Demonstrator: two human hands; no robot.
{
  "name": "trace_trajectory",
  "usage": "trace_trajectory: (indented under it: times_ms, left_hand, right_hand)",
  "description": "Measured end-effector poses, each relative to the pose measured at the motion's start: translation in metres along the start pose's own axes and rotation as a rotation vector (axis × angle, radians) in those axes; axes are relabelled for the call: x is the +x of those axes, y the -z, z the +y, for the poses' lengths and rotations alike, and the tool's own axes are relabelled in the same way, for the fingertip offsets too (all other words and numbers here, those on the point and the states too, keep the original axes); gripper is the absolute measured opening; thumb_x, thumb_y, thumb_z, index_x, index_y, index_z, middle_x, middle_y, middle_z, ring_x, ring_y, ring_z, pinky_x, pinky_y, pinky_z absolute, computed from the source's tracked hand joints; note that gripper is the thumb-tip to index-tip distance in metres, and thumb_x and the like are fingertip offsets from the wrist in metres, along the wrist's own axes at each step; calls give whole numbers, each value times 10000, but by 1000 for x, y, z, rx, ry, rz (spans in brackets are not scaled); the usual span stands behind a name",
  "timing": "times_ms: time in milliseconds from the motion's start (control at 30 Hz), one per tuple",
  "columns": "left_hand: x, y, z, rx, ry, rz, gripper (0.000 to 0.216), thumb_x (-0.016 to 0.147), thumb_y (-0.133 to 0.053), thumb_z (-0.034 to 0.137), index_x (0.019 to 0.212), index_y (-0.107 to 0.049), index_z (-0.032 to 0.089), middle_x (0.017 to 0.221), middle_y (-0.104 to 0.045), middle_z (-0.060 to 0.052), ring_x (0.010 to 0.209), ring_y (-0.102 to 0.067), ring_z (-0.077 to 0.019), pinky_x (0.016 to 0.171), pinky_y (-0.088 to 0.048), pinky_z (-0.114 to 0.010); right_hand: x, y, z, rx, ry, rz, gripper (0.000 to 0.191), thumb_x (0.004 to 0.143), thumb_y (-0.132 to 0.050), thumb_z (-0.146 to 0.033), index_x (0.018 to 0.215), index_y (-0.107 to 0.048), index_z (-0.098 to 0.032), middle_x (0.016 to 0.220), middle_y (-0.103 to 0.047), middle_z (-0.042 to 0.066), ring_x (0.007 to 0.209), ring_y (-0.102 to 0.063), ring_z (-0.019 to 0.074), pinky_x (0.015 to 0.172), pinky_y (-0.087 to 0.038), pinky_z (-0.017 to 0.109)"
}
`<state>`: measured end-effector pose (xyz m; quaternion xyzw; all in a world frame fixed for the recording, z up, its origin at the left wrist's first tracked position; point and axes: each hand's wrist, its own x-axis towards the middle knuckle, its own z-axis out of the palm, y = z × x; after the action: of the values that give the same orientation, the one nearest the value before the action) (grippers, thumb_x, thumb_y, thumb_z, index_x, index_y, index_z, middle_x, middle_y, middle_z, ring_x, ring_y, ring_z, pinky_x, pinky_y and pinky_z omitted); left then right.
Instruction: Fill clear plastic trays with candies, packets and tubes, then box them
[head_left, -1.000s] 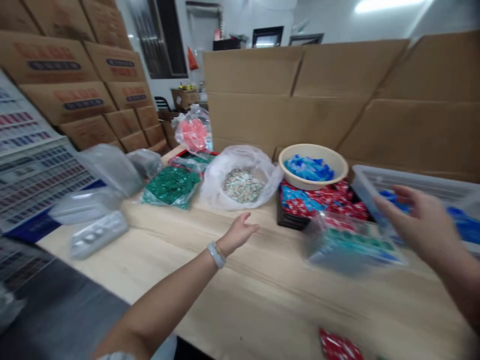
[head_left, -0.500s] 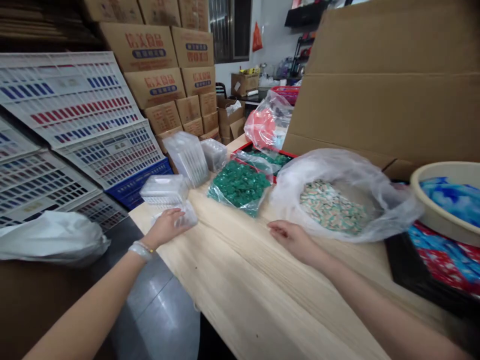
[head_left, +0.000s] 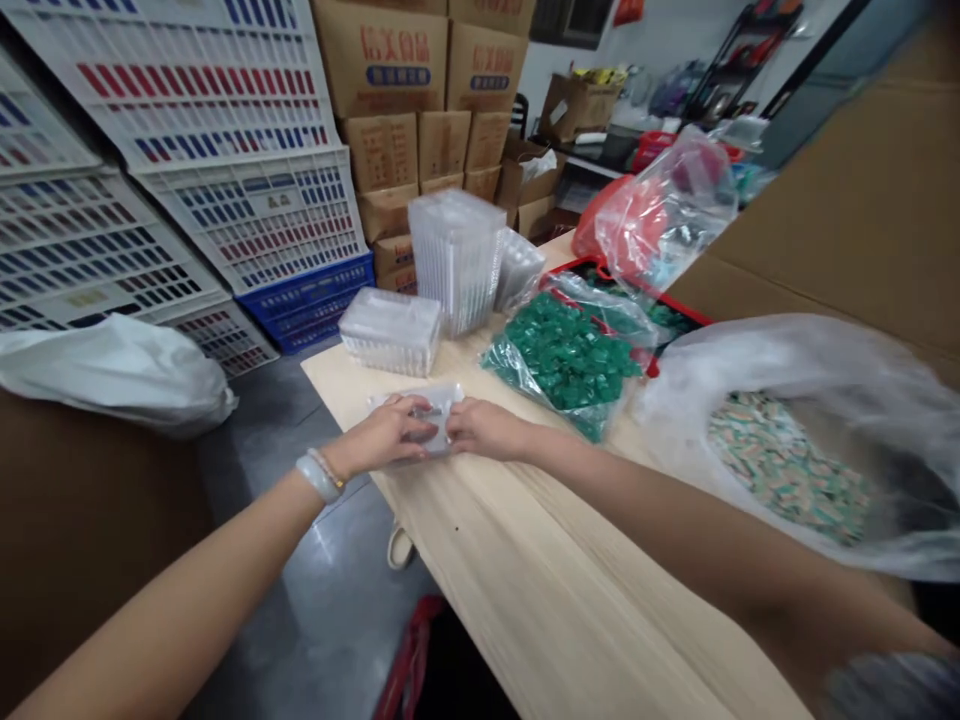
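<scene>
A shallow clear plastic tray (head_left: 439, 400) lies on the near left part of the wooden table. My left hand (head_left: 386, 435) grips it from the left, fingers curved over it and thumb apart. At the tray's right end is my right hand (head_left: 484, 428), its fingers curled and closed on the edge; the fingertips are partly hidden. Just behind stands a low stack of clear trays (head_left: 391, 330), with a taller stack (head_left: 457, 260) beyond it. A clear bag of green wrapped pieces (head_left: 562, 350) lies right of the stacks.
A big translucent bag (head_left: 690, 375) holding small multicoloured pieces (head_left: 787, 465) sits at the right. Behind the green pieces is a red-rimmed tray (head_left: 652, 365). Crates (head_left: 255, 225) and cardboard boxes (head_left: 397, 75) are piled beyond the table (head_left: 525, 560). A cardboard sheet (head_left: 832, 230) rises at right.
My right hand has moved left across the table to the clear tray. My left hand stays on that tray. The camera view has turned left and down.
</scene>
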<state>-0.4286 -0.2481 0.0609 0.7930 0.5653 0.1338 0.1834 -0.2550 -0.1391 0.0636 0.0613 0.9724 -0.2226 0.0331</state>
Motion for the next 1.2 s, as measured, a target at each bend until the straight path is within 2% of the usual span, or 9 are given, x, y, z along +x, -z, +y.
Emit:
trace_trajectory:
  times_ms: [233, 400, 733, 833, 933, 1000, 1067, 1133, 1200]
  left_hand:
    - [0, 2, -8, -38, -33, -23, 295, 775, -500, 405, 997, -618, 250, 1146, -453, -73, 1065, -404, -227, 936, -303, -369]
    - [1, 2, -8, -25, -31, -30, 265, 780, -506, 368, 989, -621, 252, 1149, -442, -71, 1036, -415, -221, 921, -320, -368]
    - [-4, -10, 14, 4, 101, 96, 167, 790, -467, 225, 896, -594, 198, 1163, -475, -65, 1059, -421, -221, 901, -345, -385]
    - [-5, 1, 11, -113, 55, 54, 212, 818, -427, 255, 906, -610, 192, 1142, -505, -74, 1080, -436, -201, 942, -324, -361]
    - [-14, 27, 9, -126, 114, 150, 375, 748, -527, 414, 1059, -565, 209, 1292, -390, -81, 1183, -340, -259, 985, -264, -408]
    - [-22, 45, 8, -142, 186, 232, 654, 664, -577, 517, 1232, -415, 236, 1376, -268, -72, 1236, -259, -290, 1000, -228, -424]
    - [-25, 54, 5, -183, 202, 196, 843, 618, -587, 566, 1323, -249, 252, 1395, -231, -67, 1251, -240, -283, 1007, -220, -404]
    - [-19, 49, 0, -176, 155, 78, 918, 584, -603, 584, 1340, -201, 253, 1401, -221, -75, 1263, -215, -284, 1015, -192, -404]
    - [-7, 33, -8, -111, 108, -29, 892, 551, -626, 587, 1310, -288, 263, 1408, -203, -80, 1279, -147, -313, 1020, -127, -453]
  right_hand:
    - [9, 10, 9, 232, -23, -98, 21, 685, -603, -103, 701, -601, -117, 728, -515, 3, 696, -491, 104, 691, -375, 226]
    - [12, 14, 9, 216, -54, -145, 45, 685, -601, -104, 729, -606, -111, 752, -526, 9, 701, -502, 102, 680, -385, 213]
    - [-1, -1, -35, -490, 19, -209, 203, 788, -405, -97, 885, -583, -80, 837, -593, 144, 746, -574, 211, 642, -406, 326]
    - [6, 3, -41, -542, 74, -309, 223, 791, -376, -65, 870, -583, -85, 819, -598, 133, 715, -579, 202, 546, -395, 277]
    - [9, 34, -46, -553, 126, -301, 220, 793, -378, -68, 884, -571, -124, 829, -594, 94, 676, -563, 172, 520, -366, 258]
    - [-6, 58, -54, -558, 105, -204, 211, 784, -387, -69, 886, -555, -148, 833, -579, 82, 660, -539, 161, 520, -346, 263]
    - [-43, 68, -66, -546, 70, -119, 187, 760, -408, -71, 840, -545, -172, 791, -563, 72, 646, -508, 161, 523, -329, 276]
    - [-96, 57, -76, -513, 56, -114, 143, 724, -451, -86, 749, -534, -199, 709, -549, 55, 599, -478, 161, 525, -319, 295]
    - [-148, 29, -83, -497, 29, -209, 133, 654, -519, -93, 709, -534, -214, 672, -550, 39, 572, -474, 164, 520, -326, 304]
